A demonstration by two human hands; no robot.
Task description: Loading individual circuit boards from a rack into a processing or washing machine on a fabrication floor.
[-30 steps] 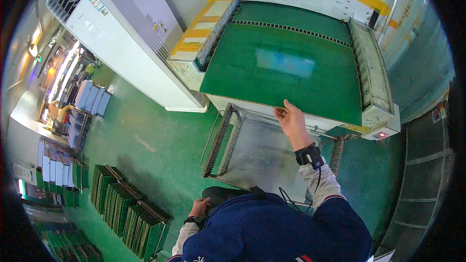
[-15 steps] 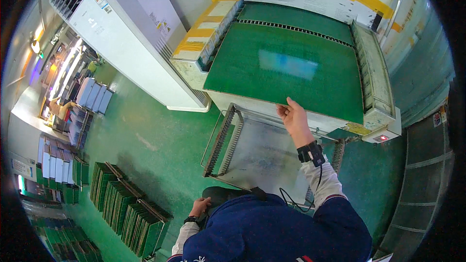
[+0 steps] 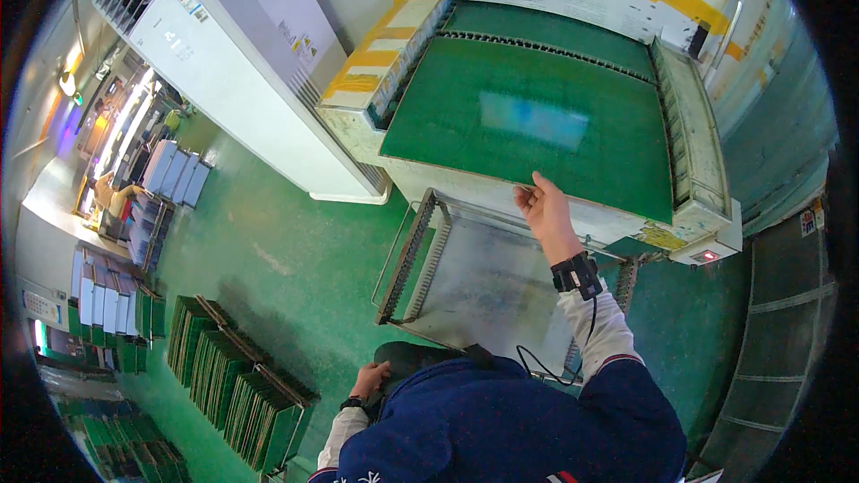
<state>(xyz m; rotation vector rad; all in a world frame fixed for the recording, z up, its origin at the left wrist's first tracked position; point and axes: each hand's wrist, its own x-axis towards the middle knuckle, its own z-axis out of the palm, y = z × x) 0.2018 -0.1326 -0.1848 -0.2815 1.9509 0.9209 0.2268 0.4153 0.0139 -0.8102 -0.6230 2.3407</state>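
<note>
A large glossy green board (image 3: 465,125) lies flat across the machine in front of me. At its near edge, right of the middle, my right hand (image 3: 544,213) grips the board, thumb at the top and fingers curled at the rim. A black band with a cable circles that wrist. My left hand (image 3: 369,380) rests on my dark trouser leg, low in the view; it holds nothing and its fingers lie loosely on the cloth. Beyond the board, a slot with a row of dark rollers (image 3: 546,45) separates it from another green surface (image 3: 555,27).
Below the board's edge stands a slotted metal rack (image 3: 483,277). The machine's side rails (image 3: 684,125) flank the board. A tall white air conditioner (image 3: 242,80) stands left. Racks of green boards (image 3: 228,385) fill the lower left. A dark panelled partition (image 3: 778,331) stands right.
The view has shifted slightly. The board's near edge and my right hand sit a little farther from me. My left hand stays on my leg.
</note>
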